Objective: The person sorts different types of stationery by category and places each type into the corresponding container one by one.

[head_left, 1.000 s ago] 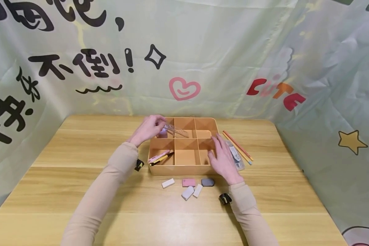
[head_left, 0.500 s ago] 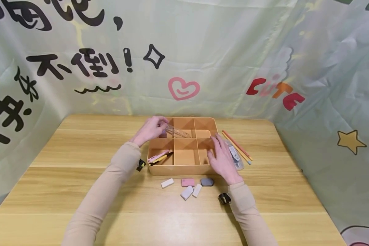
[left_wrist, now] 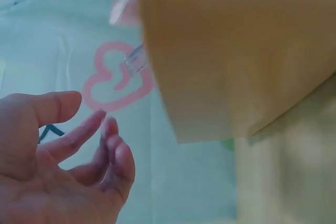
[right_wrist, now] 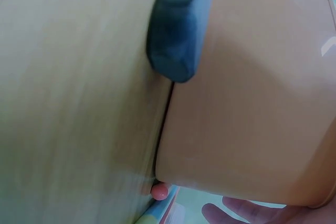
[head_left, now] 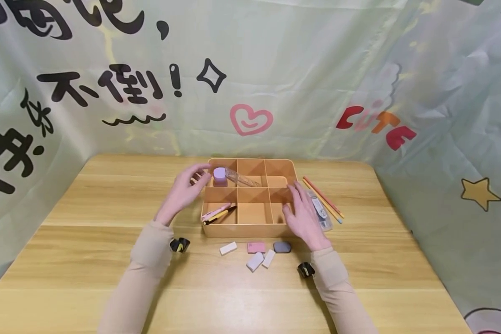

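My left hand (head_left: 188, 188) hovers just left of the tan six-compartment organizer box (head_left: 250, 231), its fingers loosely bent and holding nothing. The left wrist view shows that hand (left_wrist: 68, 166) apart from the box wall. A clear ruler (head_left: 245, 180) leans across the divider between the back-left and back-middle compartments. Beside its upper end stands a purple-topped cylinder (head_left: 220, 177), back left. At the box's right side, my right hand (head_left: 305, 215) grips the wall, thumb inside and fingers outside. A pink pen (head_left: 215, 212) and a yellow-and-black pen (head_left: 220, 215) lie front left.
In front of the box lie several erasers, among them a pink one (head_left: 256, 247) and a dark grey one (head_left: 281, 247). To the right are a clear plastic case (head_left: 320, 212) and several pencils (head_left: 323, 198). A printed cloth (head_left: 300, 93) hangs behind the table.
My left hand has let go of the clear ruler and drawn back left and toward me, out of the box. The purple-topped cylinder is now uncovered. My right hand has stayed put.
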The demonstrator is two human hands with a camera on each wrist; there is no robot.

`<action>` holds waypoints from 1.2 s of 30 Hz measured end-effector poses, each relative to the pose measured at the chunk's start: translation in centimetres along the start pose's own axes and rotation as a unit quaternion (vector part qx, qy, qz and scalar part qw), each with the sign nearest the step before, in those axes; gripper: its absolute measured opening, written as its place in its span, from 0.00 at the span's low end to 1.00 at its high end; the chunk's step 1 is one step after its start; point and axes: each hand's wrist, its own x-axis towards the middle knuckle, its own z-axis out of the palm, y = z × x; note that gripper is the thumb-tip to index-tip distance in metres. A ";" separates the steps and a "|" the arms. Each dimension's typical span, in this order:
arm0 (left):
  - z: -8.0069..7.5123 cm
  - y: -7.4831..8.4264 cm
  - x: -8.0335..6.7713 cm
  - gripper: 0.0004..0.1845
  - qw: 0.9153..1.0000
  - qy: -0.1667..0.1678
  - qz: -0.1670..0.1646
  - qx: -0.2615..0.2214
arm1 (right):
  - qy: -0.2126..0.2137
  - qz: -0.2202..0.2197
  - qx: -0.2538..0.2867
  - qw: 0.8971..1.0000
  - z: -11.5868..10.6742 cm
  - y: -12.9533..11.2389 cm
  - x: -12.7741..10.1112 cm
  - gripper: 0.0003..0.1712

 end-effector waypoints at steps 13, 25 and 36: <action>1.5 -2.9 -3.6 0.33 0.997 -0.072 0.022 -0.013 | -0.001 0.000 -0.002 1.000 -0.1 0.1 0.1 0.35; 2.1 -2.9 -4.1 0.64 0.986 -0.165 0.028 -0.006 | -0.006 0.004 0.003 1.000 -0.2 -0.1 0.0 0.35; 2.5 -3.2 -4.3 0.65 0.987 -0.155 0.031 0.014 | 0.001 -0.001 0.002 1.000 -0.1 -0.1 0.1 0.35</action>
